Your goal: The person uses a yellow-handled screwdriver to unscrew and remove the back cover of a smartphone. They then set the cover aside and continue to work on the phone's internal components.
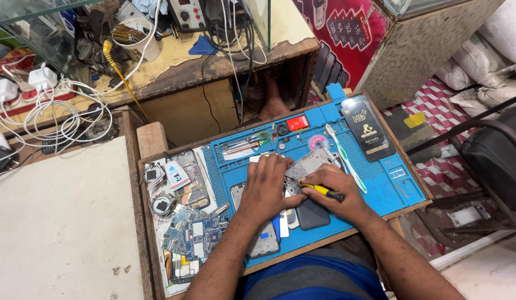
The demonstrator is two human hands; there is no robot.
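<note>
Right hand (338,191) grips a slim yellow-handled screwdriver (323,190); left hand (267,186) presses flat on the opened grey phone (305,166).

A cramped repair stall, seen from above in flat, even light

A worn wooden bench (158,139) sits low beside a pale slab (58,222); a scuffed yellow shelf (174,61) with tangled white cables (52,111) behind; red-and-white checked floor (436,103); stacked white sacks (486,61); a black chair frame (491,150) at right.
</note>
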